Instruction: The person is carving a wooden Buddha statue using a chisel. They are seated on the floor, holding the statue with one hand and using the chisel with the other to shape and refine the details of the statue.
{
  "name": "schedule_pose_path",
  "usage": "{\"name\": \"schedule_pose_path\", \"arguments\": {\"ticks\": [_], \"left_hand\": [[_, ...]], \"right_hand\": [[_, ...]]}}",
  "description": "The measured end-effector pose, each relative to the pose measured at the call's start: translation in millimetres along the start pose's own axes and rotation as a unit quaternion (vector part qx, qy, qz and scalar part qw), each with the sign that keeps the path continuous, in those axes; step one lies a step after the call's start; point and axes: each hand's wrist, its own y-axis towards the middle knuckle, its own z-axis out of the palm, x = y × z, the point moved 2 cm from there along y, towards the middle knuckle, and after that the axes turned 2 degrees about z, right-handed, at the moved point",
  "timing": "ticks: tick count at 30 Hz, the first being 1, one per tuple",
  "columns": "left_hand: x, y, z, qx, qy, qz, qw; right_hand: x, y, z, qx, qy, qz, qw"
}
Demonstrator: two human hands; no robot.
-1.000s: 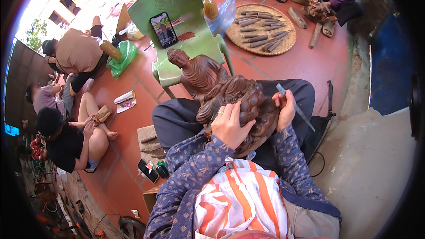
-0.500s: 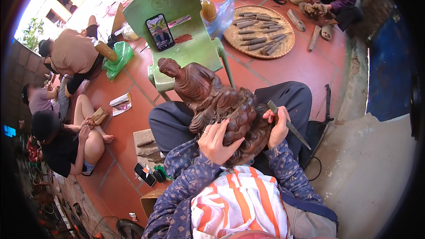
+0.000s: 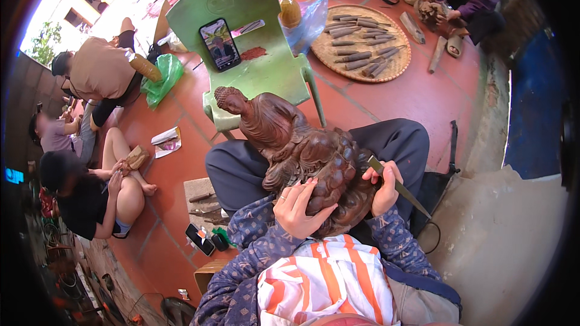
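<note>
A dark brown carved wooden Buddha statue (image 3: 284, 124) leans in my lap, its head tilted to the far left and its knobbly base toward me. My left hand (image 3: 300, 208) grips the near side of that base, fingers curved over the carving and thumb apart. At the right side of the base, my right hand (image 3: 385, 188) is closed around a flat grey metal file (image 3: 412, 200). The file's broad end sticks out above the fingers, and its narrow pointed end slants down to the right. Part of the base is hidden by my hands.
A green plastic chair (image 3: 266, 63) stands ahead, bearing a propped phone (image 3: 219, 45) and red powder. Right of it, a round woven tray (image 3: 396, 63) holds several handled tools. Several people sit around, one in black (image 3: 78, 205) at left. Another phone (image 3: 199, 239) lies on the floor.
The whole view has shifted slightly. My right hand still holds the file beside the base, with little change in its angle. My left hand stays on the statue.
</note>
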Motion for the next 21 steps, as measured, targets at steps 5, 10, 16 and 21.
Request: {"name": "schedule_pose_path", "arguments": {"ticks": [5, 10, 16, 21], "left_hand": [[-1, -1, -3, -0.013, -0.005, -0.025, 1.000], [1, -1, -8, 0.004, -0.003, -0.026, 1.000], [3, -1, -7, 0.041, -0.032, -0.032, 0.998], [5, -2, -10, 0.056, -0.041, -0.034, 0.997]], "right_hand": [[12, 0, 7, 0.008, -0.034, -0.008, 0.999], [15, -4, 5, 0.017, -0.070, -0.035, 0.997], [15, -6, 2, 0.002, -0.093, -0.030, 0.995], [15, -4, 7, 0.007, -0.098, -0.028, 0.995]]}}
